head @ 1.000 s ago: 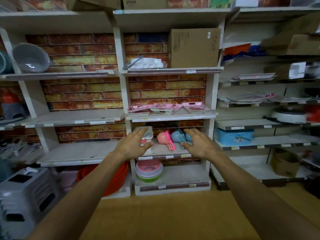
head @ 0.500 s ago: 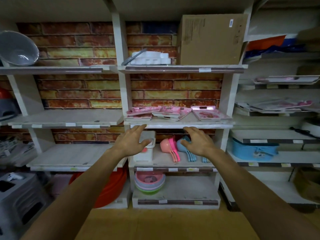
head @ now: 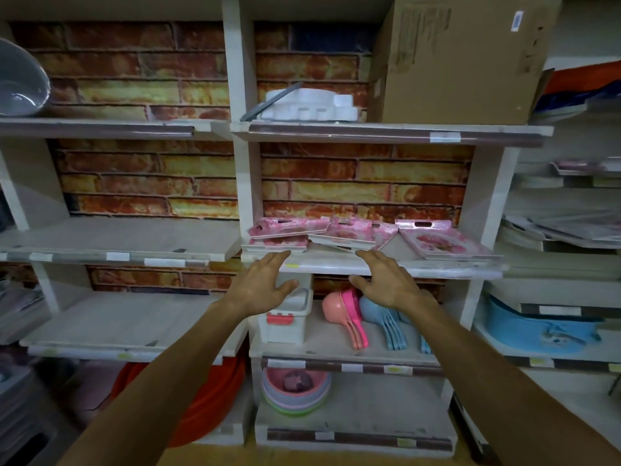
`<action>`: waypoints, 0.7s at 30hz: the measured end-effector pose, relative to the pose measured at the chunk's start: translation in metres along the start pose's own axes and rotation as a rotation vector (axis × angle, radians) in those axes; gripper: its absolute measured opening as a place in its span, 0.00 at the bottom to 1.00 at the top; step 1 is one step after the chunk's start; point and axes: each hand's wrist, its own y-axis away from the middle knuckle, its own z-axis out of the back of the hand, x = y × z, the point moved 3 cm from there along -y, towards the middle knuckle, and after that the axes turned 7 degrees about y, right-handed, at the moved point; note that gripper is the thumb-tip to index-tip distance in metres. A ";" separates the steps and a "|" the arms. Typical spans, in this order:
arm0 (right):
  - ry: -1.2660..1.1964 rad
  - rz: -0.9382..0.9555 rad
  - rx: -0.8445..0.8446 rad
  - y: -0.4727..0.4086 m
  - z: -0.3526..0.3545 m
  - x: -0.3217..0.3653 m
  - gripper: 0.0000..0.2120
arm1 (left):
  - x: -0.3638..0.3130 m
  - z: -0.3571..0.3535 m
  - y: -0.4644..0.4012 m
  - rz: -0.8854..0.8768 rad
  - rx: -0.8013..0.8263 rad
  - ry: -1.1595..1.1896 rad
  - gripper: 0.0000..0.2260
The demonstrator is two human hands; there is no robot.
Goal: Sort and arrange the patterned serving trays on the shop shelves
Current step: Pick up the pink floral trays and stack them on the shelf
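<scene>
Pink patterned serving trays lie in loose piles on the middle shelf [head: 386,269]: a left pile [head: 285,228], a tilted middle pile [head: 353,232] and a right tray [head: 443,242] with a handle slot. My left hand [head: 265,285] reaches up with fingers spread, its fingertips just below the left pile at the shelf's front edge. My right hand [head: 386,282] is also spread, fingertips near the front of the middle pile. Neither hand holds anything.
A cardboard box [head: 460,62] and a white foam piece [head: 309,107] sit on the shelf above. Below the trays are a white lidded container [head: 285,322], pink scoops [head: 346,314] and blue scoops [head: 386,322]. Stacked bowls [head: 295,391] sit lower. More trays [head: 571,227] lie on the right unit.
Both hands have risen from the scoop shelf to the front edge of the tray shelf. The view has moved closer to the shelves.
</scene>
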 end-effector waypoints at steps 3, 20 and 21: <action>0.011 -0.007 -0.020 -0.049 -0.008 0.005 0.31 | 0.023 -0.003 -0.042 -0.013 0.001 -0.009 0.31; -0.257 -0.122 -0.055 -0.264 -0.082 -0.011 0.27 | 0.134 -0.048 -0.231 -0.054 0.016 0.061 0.28; -0.281 -0.135 -0.054 -0.277 -0.086 -0.013 0.27 | 0.139 -0.053 -0.241 -0.061 0.012 0.073 0.28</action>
